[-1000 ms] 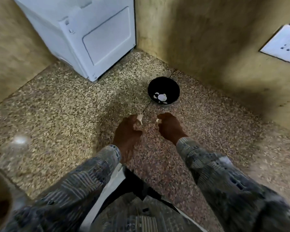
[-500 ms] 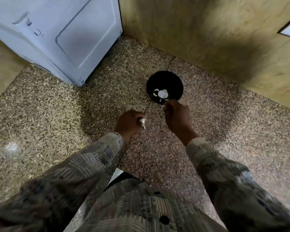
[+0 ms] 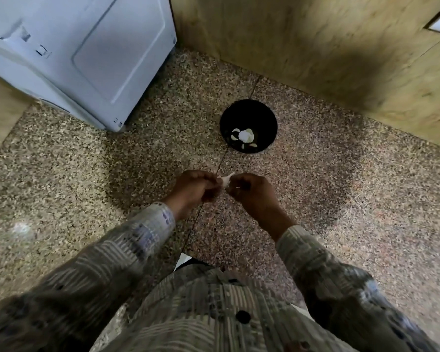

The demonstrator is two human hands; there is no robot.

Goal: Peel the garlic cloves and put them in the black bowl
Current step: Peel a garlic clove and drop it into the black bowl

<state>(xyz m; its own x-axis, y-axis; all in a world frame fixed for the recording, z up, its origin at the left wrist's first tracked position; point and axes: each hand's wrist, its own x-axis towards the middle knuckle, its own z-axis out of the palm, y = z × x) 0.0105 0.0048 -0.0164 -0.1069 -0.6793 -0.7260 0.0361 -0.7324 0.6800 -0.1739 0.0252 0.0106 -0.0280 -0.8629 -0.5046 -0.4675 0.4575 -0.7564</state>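
Pinching one garlic clove point(image 3: 225, 179) between them, the curled fingertips of the left hand point(image 3: 193, 190) and right hand point(image 3: 252, 193) meet near the black bowl point(image 3: 249, 104). The right hand has drawn back from the bowl's rim, which suggests another clove is now being peeled. Both forearms converge inward over the speckled stone surface point(image 3: 341, 199).

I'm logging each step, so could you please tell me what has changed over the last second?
The right hand, which had reached to the rim of the round black bowl, drew back to the left hand; both now pinch the small white garlic clove between them. The bowl with its white pieces stayed put on the speckled stone floor.
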